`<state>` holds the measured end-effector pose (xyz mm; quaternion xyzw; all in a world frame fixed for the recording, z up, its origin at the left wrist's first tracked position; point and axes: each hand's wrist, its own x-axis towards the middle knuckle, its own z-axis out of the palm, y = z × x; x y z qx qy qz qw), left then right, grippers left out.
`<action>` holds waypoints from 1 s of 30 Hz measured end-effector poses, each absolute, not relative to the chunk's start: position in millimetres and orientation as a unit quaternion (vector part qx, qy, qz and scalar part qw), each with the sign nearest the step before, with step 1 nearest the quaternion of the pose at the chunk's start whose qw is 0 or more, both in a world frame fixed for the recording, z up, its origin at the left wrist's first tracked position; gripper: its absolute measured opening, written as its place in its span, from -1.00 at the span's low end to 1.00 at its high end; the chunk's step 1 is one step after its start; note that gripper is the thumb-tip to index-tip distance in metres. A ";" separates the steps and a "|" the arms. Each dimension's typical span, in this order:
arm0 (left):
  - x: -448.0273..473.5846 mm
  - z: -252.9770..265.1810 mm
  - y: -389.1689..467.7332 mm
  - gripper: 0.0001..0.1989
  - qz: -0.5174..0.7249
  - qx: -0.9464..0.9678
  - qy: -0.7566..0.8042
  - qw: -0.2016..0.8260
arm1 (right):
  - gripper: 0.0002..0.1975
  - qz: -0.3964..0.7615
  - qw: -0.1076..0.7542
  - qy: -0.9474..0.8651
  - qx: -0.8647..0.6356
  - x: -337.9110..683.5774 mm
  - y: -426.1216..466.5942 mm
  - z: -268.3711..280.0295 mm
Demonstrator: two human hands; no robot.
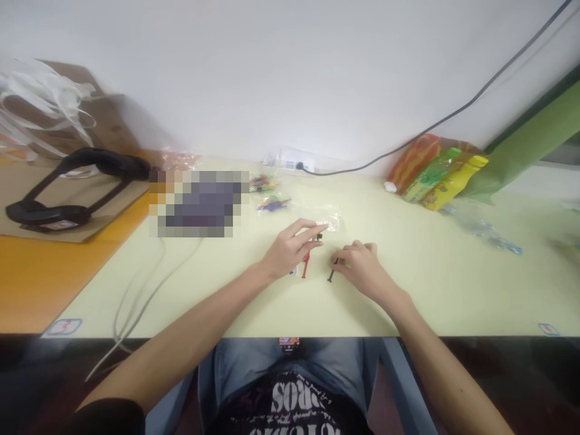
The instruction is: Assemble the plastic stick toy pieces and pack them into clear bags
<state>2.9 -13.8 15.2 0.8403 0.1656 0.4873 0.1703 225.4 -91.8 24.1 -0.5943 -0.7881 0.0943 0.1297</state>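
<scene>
Over the middle of the pale table (254, 302), my left hand (290, 246) pinches a small black piece (319, 237) between thumb and fingertips. To its right, my right hand (361, 264) has its fingers closed on a thin black stick-like piece (332, 275), whose lower end points toward me. A red stick-like piece (305, 267) lies beneath my left hand, with a small white piece (296, 271) and a bit of blue beside it. A clear plastic bag (330, 217) rests just beyond my left fingertips.
Small bags of colourful parts (273, 203) lie further back, near a pixelated dark object (206, 202). Green (432, 175) and yellow (457, 181) bottles and crumpled plastic (483, 226) are at the right. A black frame-like device (77, 190) sits on cardboard at the left. A cable (344, 174) runs along the wall.
</scene>
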 end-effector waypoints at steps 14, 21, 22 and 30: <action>3.6 15.3 -12.0 -0.79 0.526 0.817 0.163 0.174 | -0.85 0.145 0.127 -0.754 -0.628 220.5 -80.0 26.1; 4.7 17.3 -13.1 -0.80 0.534 0.809 0.175 0.174 | -0.91 0.159 0.141 -0.730 -0.650 222.9 -74.1 24.1; 4.9 18.2 -13.3 -0.81 0.537 0.806 0.177 0.174 | -0.92 0.156 0.141 -0.725 -0.656 223.1 -73.5 24.2; 5.3 19.5 -12.0 -0.79 0.543 0.804 0.182 0.160 | -0.86 0.146 0.136 -0.716 -0.669 222.1 -69.5 24.4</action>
